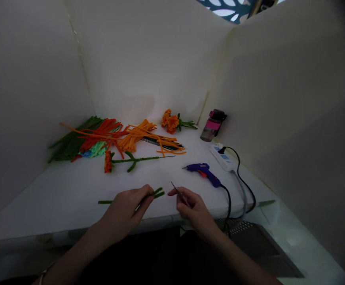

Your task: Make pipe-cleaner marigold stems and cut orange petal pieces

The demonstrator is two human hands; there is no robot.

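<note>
My left hand point(127, 209) pinches a green pipe cleaner point(157, 193) near the table's front edge; its folded tip sticks out to the right and its tail point(105, 202) lies to the left. My right hand point(192, 206) is closed on a thin metal wire point(175, 187) that points up and left, toward the green tip. The two hands are a short gap apart. A finished orange flower on a green stem point(125, 160) lies on the white table point(71, 190) beyond them.
A heap of orange, red and green pipe cleaners point(107, 136) lies at the back left, an orange flower bunch point(171, 122) behind it. A blue glue gun point(203, 171), a power strip point(223, 156) with cables, and a dark bottle point(212, 126) stand right. White partition walls surround the table.
</note>
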